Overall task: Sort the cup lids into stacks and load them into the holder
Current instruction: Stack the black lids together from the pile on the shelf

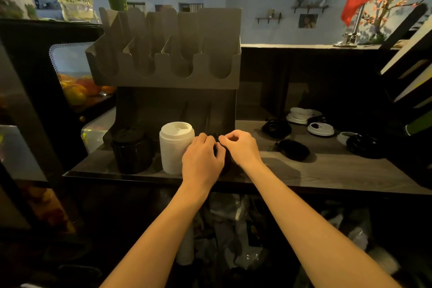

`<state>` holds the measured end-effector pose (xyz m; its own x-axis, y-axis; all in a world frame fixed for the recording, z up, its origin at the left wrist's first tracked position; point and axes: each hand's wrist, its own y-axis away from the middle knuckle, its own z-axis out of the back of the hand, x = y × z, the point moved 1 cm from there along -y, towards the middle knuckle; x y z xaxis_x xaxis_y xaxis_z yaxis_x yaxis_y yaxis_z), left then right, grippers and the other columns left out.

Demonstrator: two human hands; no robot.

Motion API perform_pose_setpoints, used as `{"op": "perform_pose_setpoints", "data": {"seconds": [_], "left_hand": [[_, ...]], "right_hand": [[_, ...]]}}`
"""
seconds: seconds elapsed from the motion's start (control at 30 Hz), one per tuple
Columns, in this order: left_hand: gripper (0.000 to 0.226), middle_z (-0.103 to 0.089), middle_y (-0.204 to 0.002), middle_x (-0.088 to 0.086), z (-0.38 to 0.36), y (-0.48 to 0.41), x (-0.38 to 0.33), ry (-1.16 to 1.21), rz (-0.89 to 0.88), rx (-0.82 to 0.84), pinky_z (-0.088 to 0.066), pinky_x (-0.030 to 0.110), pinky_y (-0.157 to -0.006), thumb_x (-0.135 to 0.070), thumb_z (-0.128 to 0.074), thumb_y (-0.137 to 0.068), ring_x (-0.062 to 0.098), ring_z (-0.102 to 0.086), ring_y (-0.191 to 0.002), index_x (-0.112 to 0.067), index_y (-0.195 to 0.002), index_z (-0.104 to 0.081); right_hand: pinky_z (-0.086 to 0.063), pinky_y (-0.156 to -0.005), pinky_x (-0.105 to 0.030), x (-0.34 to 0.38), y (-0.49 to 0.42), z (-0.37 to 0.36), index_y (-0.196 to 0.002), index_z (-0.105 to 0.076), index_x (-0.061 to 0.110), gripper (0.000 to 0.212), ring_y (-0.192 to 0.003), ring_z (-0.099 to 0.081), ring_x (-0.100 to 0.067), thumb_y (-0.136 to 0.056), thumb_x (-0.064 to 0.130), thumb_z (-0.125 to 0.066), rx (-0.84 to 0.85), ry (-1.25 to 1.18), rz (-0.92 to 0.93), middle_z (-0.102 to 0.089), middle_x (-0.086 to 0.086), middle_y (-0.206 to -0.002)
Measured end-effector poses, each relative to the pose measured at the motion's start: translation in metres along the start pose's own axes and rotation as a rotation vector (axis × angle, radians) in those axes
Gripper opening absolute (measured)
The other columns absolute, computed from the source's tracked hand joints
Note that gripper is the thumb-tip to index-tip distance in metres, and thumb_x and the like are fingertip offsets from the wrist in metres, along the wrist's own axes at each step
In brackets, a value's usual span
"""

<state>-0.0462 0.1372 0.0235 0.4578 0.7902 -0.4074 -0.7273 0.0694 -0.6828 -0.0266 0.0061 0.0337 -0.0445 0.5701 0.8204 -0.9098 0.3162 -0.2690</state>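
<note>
Gripping a black lid stack (225, 165) between them, my left hand (202, 159) and right hand (240, 147) curl round it on the table (339, 170), beside the white stack (176, 147). The holder (163, 77) stands directly behind and above, and the stack's axis is upright.

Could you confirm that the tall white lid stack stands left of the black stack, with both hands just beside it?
Not quite: the head view shows the white lid stack right of the black stack; the left hand and right hand, beside it, grip dark lids.
</note>
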Motion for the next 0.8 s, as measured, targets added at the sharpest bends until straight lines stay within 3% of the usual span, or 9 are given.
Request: {"op": "perform_pose_setpoints", "data": {"seconds": [0.2, 0.3, 0.4, 0.57, 0.67, 0.8], "left_hand": [[0.018, -0.056, -0.093, -0.004, 0.003, -0.005, -0.008, -0.015, 0.028, 0.028, -0.039, 0.023, -0.068, -0.029, -0.055, -0.101, 0.009, -0.051, -0.082, -0.014, -0.096, -0.064], [0.014, -0.061, -0.102, -0.002, 0.003, -0.01, -0.01, 0.067, 0.023, 0.04, -0.044, 0.026, -0.08, -0.025, -0.057, -0.099, 0.01, -0.054, -0.091, -0.015, -0.106, -0.066], [0.016, -0.066, -0.11, -0.002, 0.001, -0.011, -0.01, 0.133, -0.096, 0.015, -0.045, 0.031, -0.097, -0.017, -0.056, -0.1, 0.014, -0.059, -0.105, -0.016, -0.111, -0.068], [0.022, -0.067, -0.117, -0.002, -0.004, -0.014, -0.038, 0.274, -0.192, 0.033, -0.041, 0.024, -0.094, -0.018, -0.054, -0.103, 0.008, -0.057, -0.104, -0.016, -0.121, -0.066], [0.022, -0.065, -0.117, -0.005, -0.017, -0.013, -0.063, 0.356, -0.25, 0.116, -0.046, 0.022, -0.086, -0.02, -0.054, -0.102, 0.007, -0.059, -0.099, -0.017, -0.121, -0.065], [0.025, -0.061, -0.12, -0.008, -0.051, -0.012, -0.091, 0.413, -0.217, 0.287, -0.045, 0.018, -0.082, -0.022, -0.055, -0.102, 0.006, -0.059, -0.1, -0.02, -0.127, -0.059]], "right_hand": [[-0.05, -0.075, -0.029, 0.0, 0.002, 0.004, -0.095, -0.064, 0.028, 0.027, -0.085, -0.059, -0.007, -0.1, 0.052, -0.051, 0.041, -0.031, 0.048, -0.064, 0.011, -0.088], [-0.054, -0.082, -0.037, -0.004, 0.003, 0.009, -0.095, -0.064, 0.026, 0.036, -0.085, -0.061, -0.01, -0.103, 0.053, -0.042, 0.017, -0.061, 0.068, -0.066, 0.008, -0.088], [-0.056, -0.089, -0.041, -0.01, 0.004, 0.02, -0.101, -0.063, 0.029, 0.026, -0.089, -0.062, -0.01, -0.104, 0.047, -0.044, -0.023, -0.095, 0.082, -0.066, 0.01, -0.092], [-0.056, -0.09, -0.044, -0.027, 0.001, 0.063, -0.103, -0.066, 0.029, 0.011, -0.093, -0.065, -0.014, -0.101, 0.034, -0.056, -0.078, -0.111, 0.09, -0.068, 0.008, -0.098], [-0.053, -0.088, -0.04, -0.05, 0.0, 0.092, -0.112, -0.067, 0.027, 0.017, -0.097, -0.063, -0.013, -0.098, 0.033, -0.059, -0.158, 0.053, 0.058, -0.067, 0.004, -0.111], [-0.045, -0.098, -0.038, -0.086, -0.002, 0.123, -0.131, -0.058, 0.026, 0.039, -0.125, -0.047, -0.023, -0.094, 0.035, -0.065, -0.187, 0.46, 0.039, -0.054, 0.0, -0.134]]}}
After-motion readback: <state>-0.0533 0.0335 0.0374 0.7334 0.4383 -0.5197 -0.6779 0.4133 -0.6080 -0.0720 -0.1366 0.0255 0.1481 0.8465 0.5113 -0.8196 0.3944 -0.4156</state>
